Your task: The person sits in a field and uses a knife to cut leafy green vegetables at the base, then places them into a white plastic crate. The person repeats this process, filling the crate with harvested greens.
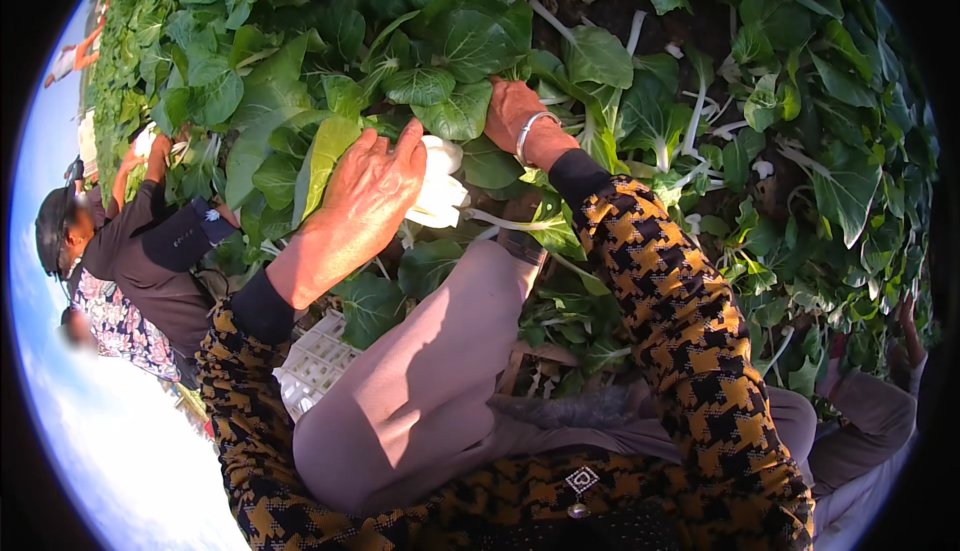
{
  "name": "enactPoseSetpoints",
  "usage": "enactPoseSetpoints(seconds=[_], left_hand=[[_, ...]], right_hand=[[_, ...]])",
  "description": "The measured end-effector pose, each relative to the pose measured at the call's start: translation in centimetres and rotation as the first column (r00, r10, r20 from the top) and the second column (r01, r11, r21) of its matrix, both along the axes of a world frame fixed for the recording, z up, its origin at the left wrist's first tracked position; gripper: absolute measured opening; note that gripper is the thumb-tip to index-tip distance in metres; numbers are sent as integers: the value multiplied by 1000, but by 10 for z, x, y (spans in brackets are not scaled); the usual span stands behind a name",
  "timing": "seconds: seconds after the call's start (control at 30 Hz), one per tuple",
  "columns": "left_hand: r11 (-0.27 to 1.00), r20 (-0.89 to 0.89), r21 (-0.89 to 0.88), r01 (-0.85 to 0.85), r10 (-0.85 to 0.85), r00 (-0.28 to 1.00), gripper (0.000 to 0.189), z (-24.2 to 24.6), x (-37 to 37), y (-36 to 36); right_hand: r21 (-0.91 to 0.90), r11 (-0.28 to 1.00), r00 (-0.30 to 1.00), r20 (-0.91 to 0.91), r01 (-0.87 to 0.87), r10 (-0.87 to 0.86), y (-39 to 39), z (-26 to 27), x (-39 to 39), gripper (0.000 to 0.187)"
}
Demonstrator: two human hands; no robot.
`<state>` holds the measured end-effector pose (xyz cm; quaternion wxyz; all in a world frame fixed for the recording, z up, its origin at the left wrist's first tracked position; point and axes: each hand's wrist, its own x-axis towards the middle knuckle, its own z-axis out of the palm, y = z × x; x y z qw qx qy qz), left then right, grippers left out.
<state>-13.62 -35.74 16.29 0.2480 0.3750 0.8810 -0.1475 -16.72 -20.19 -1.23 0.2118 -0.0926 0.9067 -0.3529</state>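
My left hand (379, 183) is curled around a cut bok choy, its pale stem base (439, 189) showing beside the fingers. Yellow-green leaves (328, 159) spread out on the wrist side of that hand. My right hand (510, 109), with a silver bangle (534, 133) on the wrist, reaches in among the standing bok choy leaves (472, 37). Its fingertips are hidden in the foliage, so what they grip cannot be made out. Loose leaves with white stalks (525, 224) lie just below the two hands.
My bent knee (465, 281) rises under the hands. Beside it stands a white plastic crate (319, 359). A co-worker in a dark hat (52, 228) crouches at the left, hands in the plants. Another person's leg (870, 423) shows at the right. Dropped leaves (701, 112) litter the soil.
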Motion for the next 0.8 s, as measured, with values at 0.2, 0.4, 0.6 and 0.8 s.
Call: enactPoseSetpoints(seconds=[0.2,0.4,0.6,0.8], left_hand=[[1000,-128,15,-1,3,992,31,-26,-31,-17],[976,-258,-219,-9,-49,965,38,-48,-44,-42],[993,-285,-109,-49,16,958,48,-55,-39,-62],[999,-293,-43,-23,10,956,45,-57,-38,-69]], right_hand=[[50,979,971,-125,-197,202,-3,15,4,19],[-86,995,991,-129,-41,30,-9,7,3,19],[86,981,983,-50,-171,176,-26,-29,-8,31],[-9,970,965,-106,-242,239,-27,-40,-21,34]])
